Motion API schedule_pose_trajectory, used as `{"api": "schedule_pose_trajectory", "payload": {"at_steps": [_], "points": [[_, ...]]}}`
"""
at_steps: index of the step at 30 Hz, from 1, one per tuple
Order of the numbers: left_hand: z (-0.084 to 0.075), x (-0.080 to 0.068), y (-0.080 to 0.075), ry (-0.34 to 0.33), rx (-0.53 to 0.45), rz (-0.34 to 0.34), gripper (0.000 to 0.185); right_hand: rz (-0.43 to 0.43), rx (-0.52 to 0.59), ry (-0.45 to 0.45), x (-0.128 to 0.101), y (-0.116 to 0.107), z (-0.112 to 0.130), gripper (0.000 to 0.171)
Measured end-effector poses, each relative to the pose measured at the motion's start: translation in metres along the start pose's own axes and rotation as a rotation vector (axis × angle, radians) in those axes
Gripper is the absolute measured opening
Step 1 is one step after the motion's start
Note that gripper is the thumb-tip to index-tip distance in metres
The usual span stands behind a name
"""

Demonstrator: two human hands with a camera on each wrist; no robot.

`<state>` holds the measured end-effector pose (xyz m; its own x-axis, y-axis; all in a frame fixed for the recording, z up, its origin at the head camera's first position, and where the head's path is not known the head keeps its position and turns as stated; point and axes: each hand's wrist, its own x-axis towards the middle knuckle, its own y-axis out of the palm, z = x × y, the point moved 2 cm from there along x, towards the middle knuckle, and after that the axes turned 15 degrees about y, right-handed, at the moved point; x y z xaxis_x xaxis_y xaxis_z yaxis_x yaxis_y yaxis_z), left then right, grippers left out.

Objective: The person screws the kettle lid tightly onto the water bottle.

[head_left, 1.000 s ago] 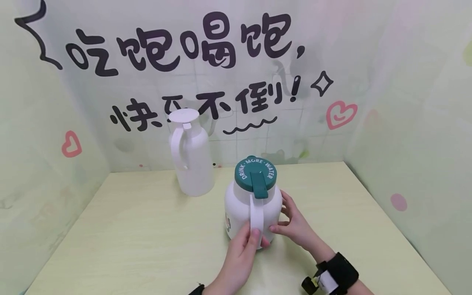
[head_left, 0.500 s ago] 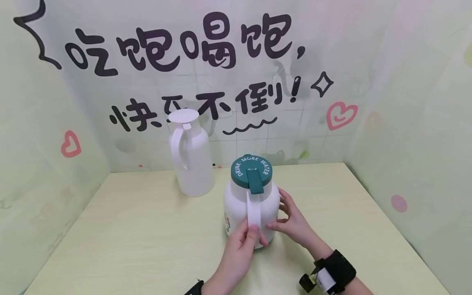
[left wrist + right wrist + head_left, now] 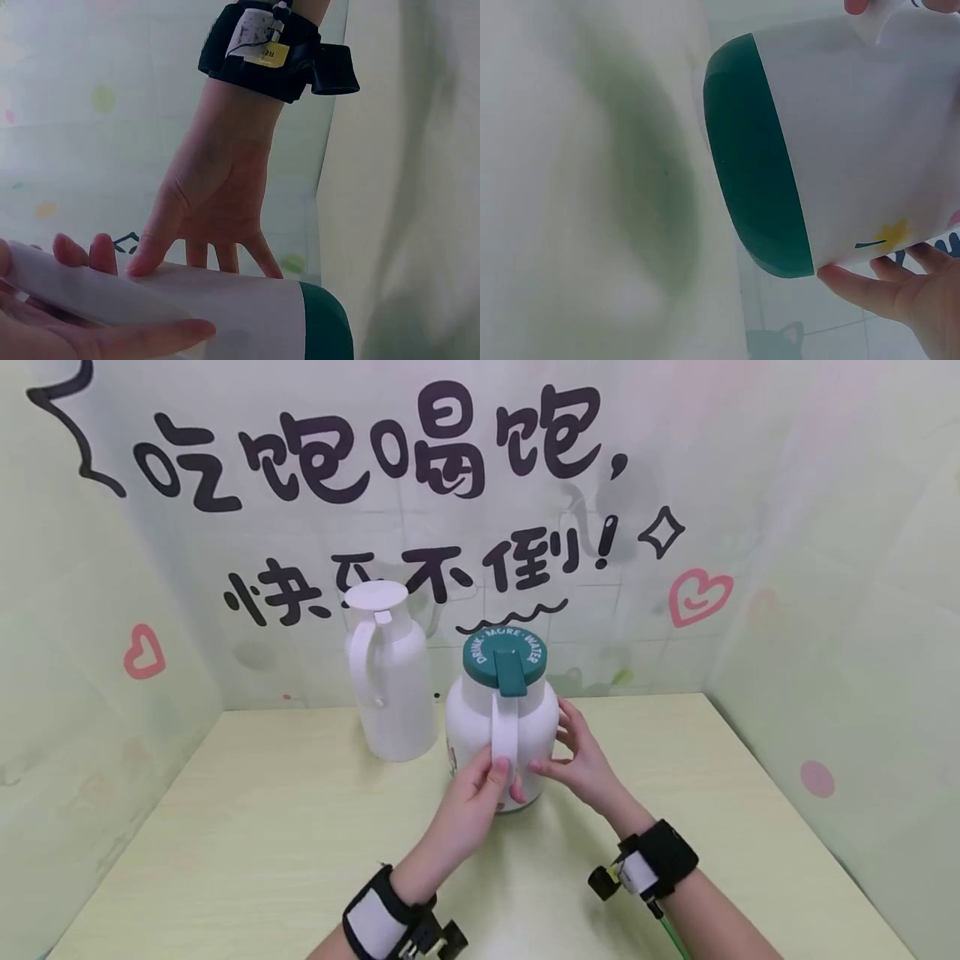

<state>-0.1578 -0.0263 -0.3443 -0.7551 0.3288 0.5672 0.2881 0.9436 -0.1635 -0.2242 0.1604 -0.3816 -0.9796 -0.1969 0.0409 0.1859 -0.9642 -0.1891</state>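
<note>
A white insulated jug (image 3: 467,718) with a dark green lid (image 3: 504,656) is upright in the head view, its handle facing me. My left hand (image 3: 467,802) grips the lower part of that handle (image 3: 504,727), thumb on the near side. On the jug's right side, my right hand (image 3: 588,768) holds the body between thumb and spread fingers. The right wrist view shows the jug's green base (image 3: 754,157) raised above the table, a shadow below it, and a yellow flower print (image 3: 891,234) near my right fingertips. The far side of the jug is hidden.
A slimmer white jug (image 3: 405,693) with a flat lid stands behind, to the left, on the pale wooden table (image 3: 262,827). Light curtain walls close in the back and both sides, the back one with large black writing (image 3: 315,456).
Both hands have raised the jug and carried it away from me and slightly left. My left wrist strap has come further into the head view. The slimmer jug has not moved.
</note>
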Motion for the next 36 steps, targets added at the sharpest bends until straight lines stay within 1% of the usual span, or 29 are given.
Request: {"api": "schedule_pose_trajectory", "payload": {"at_steps": [4,9,13,16,21,26,32,36], "points": [[0.006,0.022,-0.014,0.014,0.010,0.029,0.027,-0.006,0.018,0.004,0.023,-0.001,0.010,0.092],[0.018,0.046,-0.029,-0.006,-0.012,0.050,0.030,-0.040,-0.029,0.031,0.052,-0.004,0.017,0.093],[0.031,0.061,-0.037,-0.020,-0.030,0.041,0.029,-0.054,-0.051,0.043,0.074,-0.006,0.016,0.092],[0.041,0.069,-0.042,-0.024,-0.031,0.031,0.029,-0.044,-0.045,0.054,0.089,-0.006,0.013,0.092],[0.058,0.078,-0.044,-0.048,-0.012,0.025,0.032,-0.031,-0.032,0.084,0.107,-0.006,0.003,0.092],[0.075,0.082,-0.046,-0.063,0.001,0.007,0.034,-0.031,-0.041,0.103,0.119,-0.007,-0.009,0.090],[0.089,0.083,-0.048,-0.063,0.005,0.007,0.033,-0.020,-0.012,0.125,0.128,-0.005,-0.022,0.088],[0.097,0.084,-0.048,-0.081,0.013,0.010,0.033,-0.006,0.005,0.135,0.126,-0.004,-0.024,0.089]]}}
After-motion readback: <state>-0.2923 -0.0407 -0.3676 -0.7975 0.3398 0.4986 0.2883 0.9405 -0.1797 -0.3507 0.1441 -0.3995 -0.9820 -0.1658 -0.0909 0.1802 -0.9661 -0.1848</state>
